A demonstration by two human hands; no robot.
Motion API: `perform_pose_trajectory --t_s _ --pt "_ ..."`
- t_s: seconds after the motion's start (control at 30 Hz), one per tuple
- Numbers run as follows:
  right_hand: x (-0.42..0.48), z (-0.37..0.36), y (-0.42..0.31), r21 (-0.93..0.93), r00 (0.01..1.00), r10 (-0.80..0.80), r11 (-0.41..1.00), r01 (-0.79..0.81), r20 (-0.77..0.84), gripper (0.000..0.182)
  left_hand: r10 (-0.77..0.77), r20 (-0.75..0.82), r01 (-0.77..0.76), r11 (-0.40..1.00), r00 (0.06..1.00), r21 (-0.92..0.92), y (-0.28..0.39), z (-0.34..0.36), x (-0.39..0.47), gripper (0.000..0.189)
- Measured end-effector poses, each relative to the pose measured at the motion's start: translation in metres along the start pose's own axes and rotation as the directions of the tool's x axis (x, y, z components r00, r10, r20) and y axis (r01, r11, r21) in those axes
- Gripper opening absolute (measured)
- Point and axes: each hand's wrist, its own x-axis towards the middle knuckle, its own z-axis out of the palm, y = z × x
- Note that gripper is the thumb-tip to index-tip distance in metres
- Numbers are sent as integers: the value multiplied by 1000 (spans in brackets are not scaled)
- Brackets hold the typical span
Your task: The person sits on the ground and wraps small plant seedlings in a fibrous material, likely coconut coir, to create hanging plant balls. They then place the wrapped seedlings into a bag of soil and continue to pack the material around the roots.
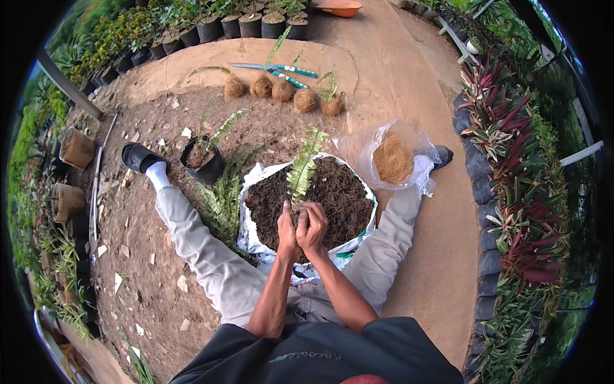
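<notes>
Both my hands meet over an open white sack filled with dark soil. Between my left hand and my right hand is the base of a small fern, its fronds pointing away from me. My fingers are closed around that base, so its roots are hidden. To the right, a clear plastic bag holds brown coconut fibre. Cut fern fronds lie left of the sack, beside a black pot with a fern in it.
Beyond the sack, several fibre-wrapped balls, some with fronds, lie in a row by hedge shears with teal handles. My legs stretch either side of the sack. Potted plants line the far edge; red-leaved plants border the right. Stone chips dot the ground at left.
</notes>
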Motion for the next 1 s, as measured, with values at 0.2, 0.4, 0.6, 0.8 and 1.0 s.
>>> perform_pose_trajectory --t_s 0.2,0.4,0.6,0.8,1.0 --pt "-19 28 53 225 919 265 915 -335 291 33 -251 -163 145 864 954 -483 -49 -42 21 58" --pt "13 42 132 -125 914 285 958 -259 290 34 -341 -169 245 874 925 -420 -9 -67 29 76" --pt "9 71 159 -533 859 228 844 61 459 68 -202 -64 176 940 977 -292 -2 -72 33 64" --pt "-4 61 154 -530 873 211 846 62 440 58 -83 -31 78 987 996 -141 10 -61 28 41" --pt "-15 48 130 -589 839 318 808 4 441 46 -44 71 60 967 997 -246 25 -46 19 37"
